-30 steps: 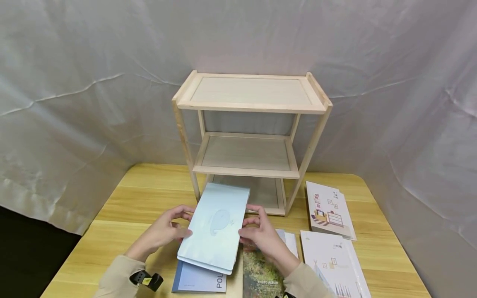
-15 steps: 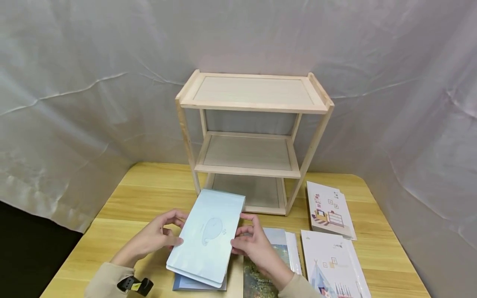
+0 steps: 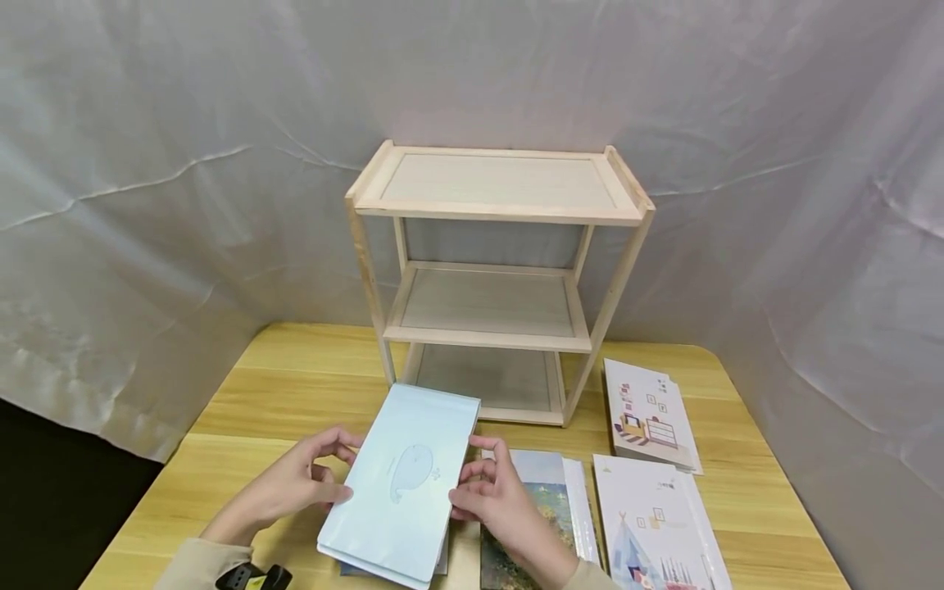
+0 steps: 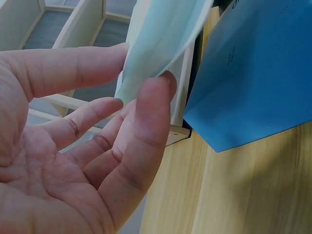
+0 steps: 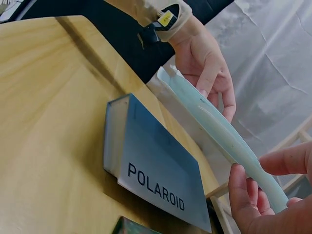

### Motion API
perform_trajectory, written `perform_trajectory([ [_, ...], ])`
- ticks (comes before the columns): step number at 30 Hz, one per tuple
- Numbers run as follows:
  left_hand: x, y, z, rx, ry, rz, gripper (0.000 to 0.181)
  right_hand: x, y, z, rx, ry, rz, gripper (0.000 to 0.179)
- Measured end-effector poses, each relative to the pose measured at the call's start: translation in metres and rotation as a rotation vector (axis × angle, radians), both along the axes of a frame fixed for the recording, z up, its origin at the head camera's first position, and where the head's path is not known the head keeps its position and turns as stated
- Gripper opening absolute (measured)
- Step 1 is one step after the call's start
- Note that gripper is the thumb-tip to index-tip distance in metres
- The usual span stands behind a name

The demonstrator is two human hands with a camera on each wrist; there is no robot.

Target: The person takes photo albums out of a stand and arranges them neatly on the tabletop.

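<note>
A pale blue book (image 3: 398, 483) with a whale drawn on its cover is held by both hands over the table. My left hand (image 3: 295, 483) pinches its left edge, thumb on the near side and fingers behind, as the left wrist view shows. On the opposite edge, my right hand (image 3: 497, 504) pinches it between thumb and fingers. Below lies a blue album (image 5: 156, 165) marked POLAROID, mostly hidden by the book in the head view. A photo album (image 3: 549, 504) with a painted landscape cover lies beneath my right hand, partly covered by it.
Behind the hands stands a pale wooden three-tier shelf (image 3: 487, 338). To the right, two piles of white illustrated albums lie on the wooden table: a rear pile (image 3: 649, 414) and a front pile (image 3: 656, 524). Grey cloth (image 3: 147, 205) hangs around the table.
Both hands have drawn the pale blue book toward me and slightly left, away from the shelf. It covers more of the POLAROID album, while more of the landscape photo album shows.
</note>
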State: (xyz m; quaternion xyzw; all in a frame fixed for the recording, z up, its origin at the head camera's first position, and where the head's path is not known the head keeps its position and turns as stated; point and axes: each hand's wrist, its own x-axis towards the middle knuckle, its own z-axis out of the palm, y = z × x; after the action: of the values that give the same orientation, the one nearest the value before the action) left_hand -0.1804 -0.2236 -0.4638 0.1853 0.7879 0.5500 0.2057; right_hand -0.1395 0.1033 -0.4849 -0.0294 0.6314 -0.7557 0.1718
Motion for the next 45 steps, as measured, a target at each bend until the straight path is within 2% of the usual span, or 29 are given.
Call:
perform_trajectory([
  [5,0.006,-0.005,-0.002,0.029,-0.011,-0.009,0.055,0.008,-0.002,-0.002,-0.016,-0.018,0.004,0.078],
  [13,0.015,-0.017,-0.004,0.017,-0.011,-0.027,0.055,0.015,-0.012,-0.004,-0.027,-0.042,0.025,0.079],
  [34,0.022,-0.065,-0.015,0.017,0.065,0.012,0.053,0.007,-0.062,-0.008,0.008,0.001,0.027,0.076],
  [45,0.024,-0.094,-0.021,-0.043,0.016,0.091,0.055,0.000,-0.090,-0.011,0.012,0.019,0.073,0.077],
])
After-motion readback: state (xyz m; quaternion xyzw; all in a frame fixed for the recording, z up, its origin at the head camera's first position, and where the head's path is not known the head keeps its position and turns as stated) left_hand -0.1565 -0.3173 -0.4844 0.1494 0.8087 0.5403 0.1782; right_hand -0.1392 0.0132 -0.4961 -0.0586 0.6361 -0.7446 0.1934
